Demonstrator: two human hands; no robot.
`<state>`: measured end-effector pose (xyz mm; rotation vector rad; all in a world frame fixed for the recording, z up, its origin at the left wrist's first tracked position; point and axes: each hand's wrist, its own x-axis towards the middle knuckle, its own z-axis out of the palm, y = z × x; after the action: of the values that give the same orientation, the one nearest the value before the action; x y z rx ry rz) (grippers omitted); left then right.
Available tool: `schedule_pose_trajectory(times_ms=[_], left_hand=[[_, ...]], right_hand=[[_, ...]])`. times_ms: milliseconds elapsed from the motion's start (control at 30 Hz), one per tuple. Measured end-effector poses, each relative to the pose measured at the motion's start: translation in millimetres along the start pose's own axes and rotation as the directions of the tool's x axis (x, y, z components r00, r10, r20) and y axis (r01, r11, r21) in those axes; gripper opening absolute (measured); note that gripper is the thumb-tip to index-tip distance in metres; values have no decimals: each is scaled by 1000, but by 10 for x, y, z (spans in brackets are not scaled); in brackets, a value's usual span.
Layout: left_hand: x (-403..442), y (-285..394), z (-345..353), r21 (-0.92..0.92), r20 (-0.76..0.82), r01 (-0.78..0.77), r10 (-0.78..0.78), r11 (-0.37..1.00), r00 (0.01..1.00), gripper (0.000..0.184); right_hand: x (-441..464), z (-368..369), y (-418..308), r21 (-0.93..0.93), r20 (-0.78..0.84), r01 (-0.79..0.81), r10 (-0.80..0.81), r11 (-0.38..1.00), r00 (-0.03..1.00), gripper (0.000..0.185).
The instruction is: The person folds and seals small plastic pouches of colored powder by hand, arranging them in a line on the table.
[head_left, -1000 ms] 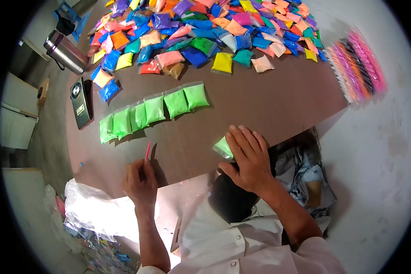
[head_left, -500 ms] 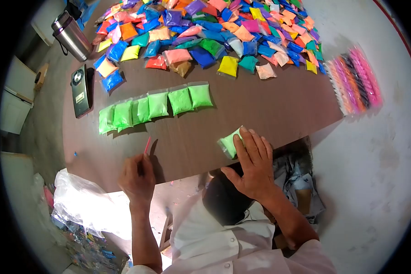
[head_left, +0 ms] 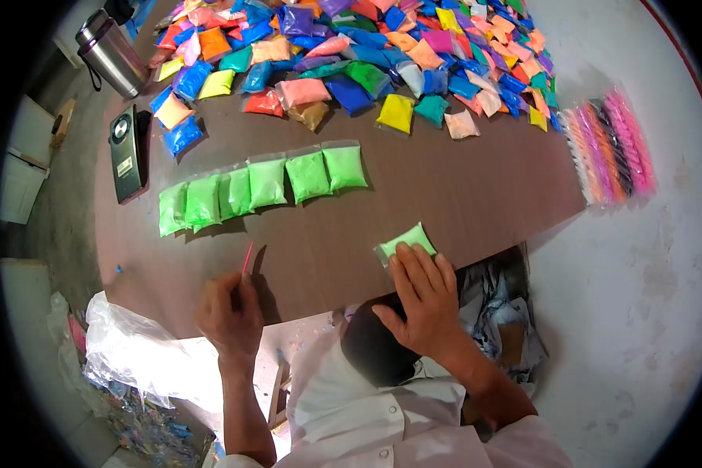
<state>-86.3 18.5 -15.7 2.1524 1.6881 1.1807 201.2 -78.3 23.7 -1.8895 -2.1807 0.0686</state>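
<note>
Near the front edge of the brown table, my left hand (head_left: 232, 313) pinches a thin pink stick (head_left: 248, 256) that points up and away from me. My right hand (head_left: 425, 300) lies with fingers stretched out over a light green packet (head_left: 407, 239), the fingertips resting on its near side. Beyond my hands, a slanting row of several clear bags filled with bright green material (head_left: 267, 183) lies flat on the table. Parts of the packet under my right fingers are hidden.
A big heap of multicoloured packets (head_left: 351, 82) covers the table's far side. At left stand a steel flask (head_left: 113, 58) and a dark flat device with a round dial (head_left: 129, 152). Wrapped coloured twisted strips (head_left: 608, 148) lie at right. A clear plastic bag (head_left: 125, 343) hangs below left.
My right fingers have shifted slightly left and down over the light green packet, exposing more of its far edge. My left hand still grips the pink stick. The view has moved slightly.
</note>
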Motion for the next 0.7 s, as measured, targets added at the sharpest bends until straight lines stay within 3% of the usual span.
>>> schedule_pose_trajectory(times_ms=[133,300,400,700], left_hand=[[-1,4,17,-48,-36,-12,11,999,999,11],[-28,4,4,-29,-31,-17,16,999,999,11],[-22,24,-3,-40,-41,-16,15,999,999,8],[20,40,4,-43,-52,-48,46,998,998,8]], right_hand=[[-44,-34,-43,-35,-10,3,-4,999,1000,70],[71,-181,-29,54,-48,6,-3,999,999,64],[107,-310,27,-24,-118,-12,9,1000,993,60],[86,-222,213,-19,-30,1,-1,1000,1000,50]])
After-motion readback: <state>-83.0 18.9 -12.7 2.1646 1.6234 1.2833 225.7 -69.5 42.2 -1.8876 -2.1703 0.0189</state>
